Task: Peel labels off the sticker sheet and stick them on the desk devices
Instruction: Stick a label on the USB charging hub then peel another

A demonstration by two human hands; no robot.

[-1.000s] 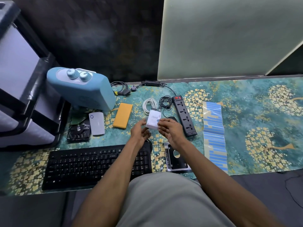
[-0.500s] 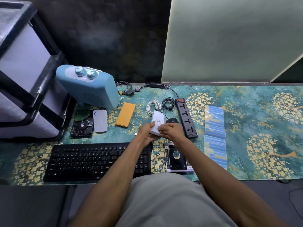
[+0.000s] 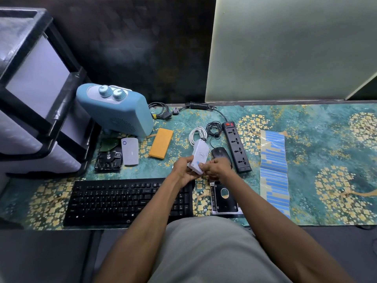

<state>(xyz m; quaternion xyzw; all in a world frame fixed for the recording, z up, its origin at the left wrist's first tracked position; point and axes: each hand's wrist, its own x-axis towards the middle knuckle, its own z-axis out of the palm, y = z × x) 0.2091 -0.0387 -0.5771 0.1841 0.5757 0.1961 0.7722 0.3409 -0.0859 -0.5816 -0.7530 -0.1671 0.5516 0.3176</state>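
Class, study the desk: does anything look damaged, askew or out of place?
One thing stands out: a bare hard drive with its circuit board exposed lies partly under the white device. The sticker sheet lies creased, with many labels already gone. Nothing looks spilled.

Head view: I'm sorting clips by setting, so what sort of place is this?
Probably a home or small-office computer desk: a black keyboard, a mouse and a power strip lie on a patterned desk mat against a wall.
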